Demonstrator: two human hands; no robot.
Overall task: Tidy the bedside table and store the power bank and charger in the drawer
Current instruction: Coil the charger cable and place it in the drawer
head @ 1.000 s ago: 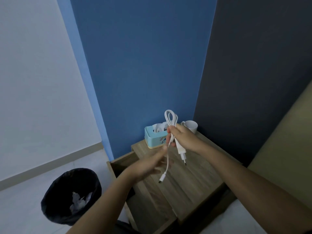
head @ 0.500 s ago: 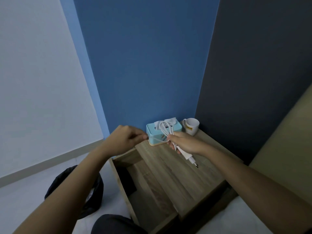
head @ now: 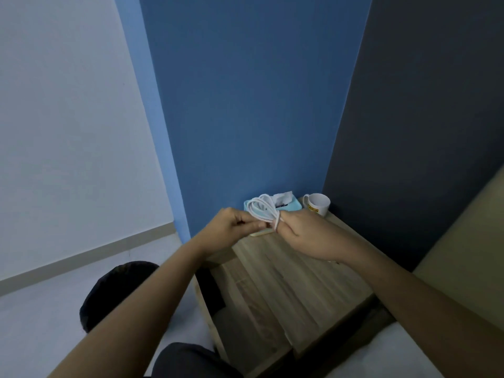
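Against a blue wall, a wooden bedside table (head: 286, 274) is seen with its drawer (head: 245, 323) pulled open. The white charger cable (head: 263, 211) — coiled into loops — is gripped above the tabletop by the right hand (head: 305, 233), while the left hand (head: 231, 230) pinches its loose end; stowing is not yet done, and no power bank is visible.

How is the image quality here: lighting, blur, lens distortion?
Head view: dim, flat, bluish light with no glare or hard shadows; wide-angle lens splays the wall edges outward; left hand, right hand and white cable are slightly soft but readable; the mug print is too blurred to read; the open drawer interior is dark.
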